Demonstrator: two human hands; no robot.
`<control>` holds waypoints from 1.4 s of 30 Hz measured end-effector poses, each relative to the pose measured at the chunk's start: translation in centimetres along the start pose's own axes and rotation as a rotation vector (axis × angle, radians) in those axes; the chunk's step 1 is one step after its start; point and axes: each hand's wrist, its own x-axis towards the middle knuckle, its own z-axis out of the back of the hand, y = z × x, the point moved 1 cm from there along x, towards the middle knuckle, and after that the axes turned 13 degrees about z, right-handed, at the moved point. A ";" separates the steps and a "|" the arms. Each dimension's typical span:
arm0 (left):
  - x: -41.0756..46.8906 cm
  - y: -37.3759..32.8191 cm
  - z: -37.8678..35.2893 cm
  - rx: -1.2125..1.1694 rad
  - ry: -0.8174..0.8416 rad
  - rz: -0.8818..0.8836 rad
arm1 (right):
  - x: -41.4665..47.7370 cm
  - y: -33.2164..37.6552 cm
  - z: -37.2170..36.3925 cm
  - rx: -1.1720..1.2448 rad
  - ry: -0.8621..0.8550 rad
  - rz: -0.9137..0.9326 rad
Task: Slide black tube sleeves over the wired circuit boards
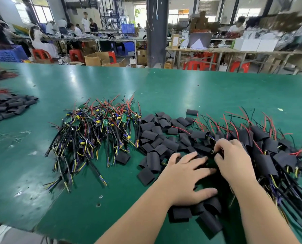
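Starting with the hands: what is the left hand (185,176) doing?

It lies palm down, fingers spread and straight, on the near edge of the loose sleeve pile (157,138). It grips nothing.

And the right hand (234,161)?

Its fingers are curled, and thumb and fingertips pinch a small dark piece (212,151) at the right-hand edge of the loose sleeve pile. Whether that piece is a sleeve end or a cable end, I cannot tell.

Where are the bare wired boards?

The bare boards heap (97,127) lies just left of the loose sleeve pile. The green boards are at its far side, black cables with yellow and blue cores trail to the near side, and thin red and black leads stick out beyond.

And the covered ones?

The sleeved boards heap (269,148) lies just right of the loose sleeve pile, touching it. Black tubes wrap the boards, red and black leads poke out at the far side, and cables run off to the near right.

Any strays?

One lone sleeve (192,112) sits just beyond the loose sleeve pile's far edge. Another sleeve (123,157) lies between the pile and the bare boards heap. A second pile of sleeves (11,106) lies well apart to the left. Everything rests on the green table (182,88).
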 end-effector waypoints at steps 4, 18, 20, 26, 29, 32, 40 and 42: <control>0.1 -0.4 0.0 -0.001 0.040 -0.060 | -0.1 -0.5 0.2 0.064 -0.089 0.043; 0.8 0.6 -0.3 0.019 -0.147 0.110 | -0.3 -2.4 0.7 0.028 -0.204 -0.267; 1.1 1.1 0.1 0.037 -0.227 0.180 | -0.4 -1.8 0.9 0.001 -0.260 -0.184; 0.3 0.8 2.2 -0.085 -0.364 0.207 | 0.2 -0.6 2.4 0.246 -0.262 -0.073; -1.5 -1.8 3.0 -0.185 -0.168 -0.185 | 0.2 -0.2 1.9 0.284 -0.168 -0.084; -3.0 -3.3 1.8 0.020 -0.055 -0.411 | 0.1 -0.2 1.8 0.305 -0.106 -0.079; -0.9 1.1 1.6 0.262 -0.258 0.019 | 0.1 -0.4 1.0 0.327 -0.062 -0.073; -0.7 2.8 2.6 0.160 -0.274 0.115 | 0.1 -0.4 0.8 0.331 -0.056 -0.058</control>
